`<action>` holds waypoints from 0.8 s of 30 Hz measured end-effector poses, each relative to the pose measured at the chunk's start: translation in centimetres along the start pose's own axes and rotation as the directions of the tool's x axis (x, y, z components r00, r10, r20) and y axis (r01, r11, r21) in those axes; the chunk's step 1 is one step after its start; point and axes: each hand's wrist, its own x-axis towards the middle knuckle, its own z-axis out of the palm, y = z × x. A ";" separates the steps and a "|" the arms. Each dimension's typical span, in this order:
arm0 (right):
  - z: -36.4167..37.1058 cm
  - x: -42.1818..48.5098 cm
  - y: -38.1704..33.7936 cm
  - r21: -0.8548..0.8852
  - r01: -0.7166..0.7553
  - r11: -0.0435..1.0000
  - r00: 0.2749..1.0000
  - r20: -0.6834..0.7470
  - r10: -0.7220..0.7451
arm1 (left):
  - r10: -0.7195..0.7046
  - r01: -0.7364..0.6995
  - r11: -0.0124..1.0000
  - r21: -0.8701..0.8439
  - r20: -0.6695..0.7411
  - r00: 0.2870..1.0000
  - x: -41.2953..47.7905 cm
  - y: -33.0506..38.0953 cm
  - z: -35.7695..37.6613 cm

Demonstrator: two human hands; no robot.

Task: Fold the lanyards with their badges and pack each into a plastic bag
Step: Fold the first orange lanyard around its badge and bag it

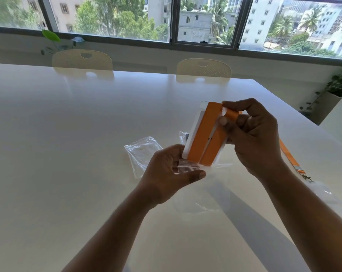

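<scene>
Lanyard (202, 138) and bag (186, 167) over white table (68, 134) (windows (111, 16) behind).

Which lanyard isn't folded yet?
The loose lanyard stretched out on the table, right of the right hand. The folded lanyard is held off the table.
</scene>
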 end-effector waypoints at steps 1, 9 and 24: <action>0.0 0.0 0.0 -0.010 0.004 1.000 1.000 0.003 -0.004 | -0.003 0.003 1.000 -0.007 -0.006 1.000 0.0 0.0 0.0; -0.1 0.0 -0.3 -0.029 0.023 0.999 1.000 0.015 -0.023 | -0.045 0.034 0.993 -0.113 -0.094 0.995 0.3 -0.5 -0.1; 1.2 -1.3 0.6 -0.060 -0.074 0.995 0.984 0.158 0.083 | -0.184 0.129 0.930 -0.344 -0.133 0.974 0.6 -0.8 -0.4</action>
